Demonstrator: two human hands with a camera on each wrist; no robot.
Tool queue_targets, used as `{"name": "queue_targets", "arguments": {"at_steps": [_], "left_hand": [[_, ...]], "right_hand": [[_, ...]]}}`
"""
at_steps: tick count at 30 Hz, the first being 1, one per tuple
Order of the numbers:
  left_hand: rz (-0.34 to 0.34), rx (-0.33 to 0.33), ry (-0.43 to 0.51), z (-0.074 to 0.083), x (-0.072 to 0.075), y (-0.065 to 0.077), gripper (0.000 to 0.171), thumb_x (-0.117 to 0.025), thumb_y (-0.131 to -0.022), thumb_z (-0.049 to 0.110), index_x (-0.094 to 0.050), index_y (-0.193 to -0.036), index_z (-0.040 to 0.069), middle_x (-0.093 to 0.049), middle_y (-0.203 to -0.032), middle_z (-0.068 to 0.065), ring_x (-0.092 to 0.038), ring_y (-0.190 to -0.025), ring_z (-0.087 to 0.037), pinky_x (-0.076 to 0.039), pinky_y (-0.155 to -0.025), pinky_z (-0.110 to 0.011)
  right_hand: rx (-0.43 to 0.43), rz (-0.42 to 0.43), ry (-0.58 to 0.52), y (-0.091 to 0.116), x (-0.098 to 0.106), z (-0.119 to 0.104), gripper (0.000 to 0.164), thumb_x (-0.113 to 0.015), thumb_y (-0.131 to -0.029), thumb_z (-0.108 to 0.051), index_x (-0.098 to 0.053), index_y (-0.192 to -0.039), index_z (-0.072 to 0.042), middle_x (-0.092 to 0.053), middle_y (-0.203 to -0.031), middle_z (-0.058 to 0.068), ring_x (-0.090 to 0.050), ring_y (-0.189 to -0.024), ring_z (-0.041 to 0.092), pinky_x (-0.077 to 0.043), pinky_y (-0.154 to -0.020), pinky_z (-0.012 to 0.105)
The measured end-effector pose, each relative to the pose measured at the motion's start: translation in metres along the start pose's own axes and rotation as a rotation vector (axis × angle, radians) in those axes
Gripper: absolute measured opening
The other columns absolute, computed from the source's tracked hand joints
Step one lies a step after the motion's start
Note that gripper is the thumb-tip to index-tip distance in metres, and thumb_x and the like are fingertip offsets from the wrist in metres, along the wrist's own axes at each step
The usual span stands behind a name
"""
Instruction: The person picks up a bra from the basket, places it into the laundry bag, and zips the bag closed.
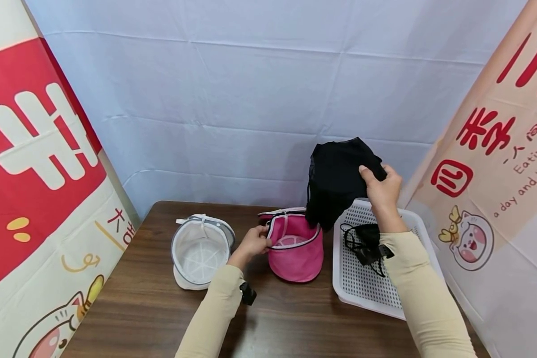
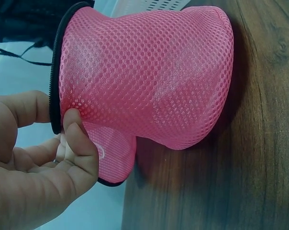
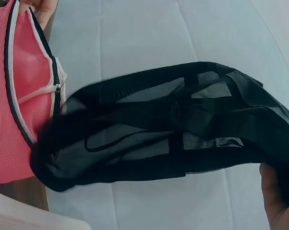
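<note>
My left hand [image 1: 254, 242] pinches the black-zippered rim of a pink mesh laundry bag [image 1: 295, 263], which stands upright on the table with its top open. In the left wrist view, thumb and fingers grip the pink mesh [image 2: 144, 72] right at the zipper edge. From my right hand [image 1: 383, 189] hangs a black, partly sheer mesh garment [image 1: 340, 171]. Its lower end overlaps the bag's right rim in the head view. Seen from the right wrist, the black fabric [image 3: 183, 115] stretches from my fingers toward the bag's mouth.
A white mesh laundry bag [image 1: 201, 258] stands open to the left on the brown wooden table [image 1: 134, 308]. At the right, a white perforated basket [image 1: 362, 288] holds more black strappy items [image 1: 364, 243]. A pale cloth backdrop [image 1: 250, 99] hangs behind, with printed curtains on both sides.
</note>
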State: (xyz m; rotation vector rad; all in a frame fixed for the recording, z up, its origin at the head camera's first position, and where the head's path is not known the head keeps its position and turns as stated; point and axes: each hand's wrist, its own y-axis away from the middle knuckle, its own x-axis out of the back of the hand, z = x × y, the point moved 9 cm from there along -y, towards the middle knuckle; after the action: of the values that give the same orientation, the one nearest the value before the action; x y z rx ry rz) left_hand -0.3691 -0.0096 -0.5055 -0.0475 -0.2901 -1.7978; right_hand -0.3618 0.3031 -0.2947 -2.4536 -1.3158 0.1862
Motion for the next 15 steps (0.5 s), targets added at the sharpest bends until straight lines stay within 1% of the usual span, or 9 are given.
{"name": "queue_targets", "arguments": {"at_steps": [3, 8, 15], "left_hand": [[-0.003, 0.002, -0.001, 0.001, 0.0, 0.0, 0.053, -0.059, -0.083, -0.003, -0.042, -0.133, -0.008, -0.046, -0.069, -0.006, -0.052, -0.056, -0.016, -0.05, -0.064, -0.038], [-0.007, -0.004, 0.013, 0.0, -0.001, -0.001, 0.052, -0.058, -0.082, -0.005, -0.041, -0.132, -0.009, -0.044, -0.065, -0.005, -0.051, -0.054, -0.016, -0.046, -0.054, -0.028], [-0.011, -0.009, 0.015, 0.001, -0.002, -0.001, 0.052, -0.058, -0.082, -0.006, -0.042, -0.131, -0.009, -0.044, -0.064, -0.004, -0.049, -0.053, -0.015, -0.042, -0.051, -0.025]], "right_hand": [[0.012, -0.012, 0.0, 0.002, -0.005, -0.004, 0.02, -0.071, -0.082, -0.018, -0.054, -0.077, -0.008, -0.05, -0.079, 0.0, -0.047, -0.062, 0.01, -0.04, -0.06, 0.024], [0.029, -0.006, -0.026, 0.003, -0.011, -0.008, 0.019, -0.072, -0.081, -0.017, -0.056, -0.077, -0.007, -0.051, -0.078, 0.0, -0.049, -0.062, 0.01, -0.041, -0.06, 0.023], [0.032, 0.0, -0.028, 0.006, -0.019, -0.008, 0.018, -0.073, -0.08, -0.017, -0.057, -0.076, -0.008, -0.052, -0.078, -0.001, -0.049, -0.064, 0.01, -0.041, -0.061, 0.023]]}}
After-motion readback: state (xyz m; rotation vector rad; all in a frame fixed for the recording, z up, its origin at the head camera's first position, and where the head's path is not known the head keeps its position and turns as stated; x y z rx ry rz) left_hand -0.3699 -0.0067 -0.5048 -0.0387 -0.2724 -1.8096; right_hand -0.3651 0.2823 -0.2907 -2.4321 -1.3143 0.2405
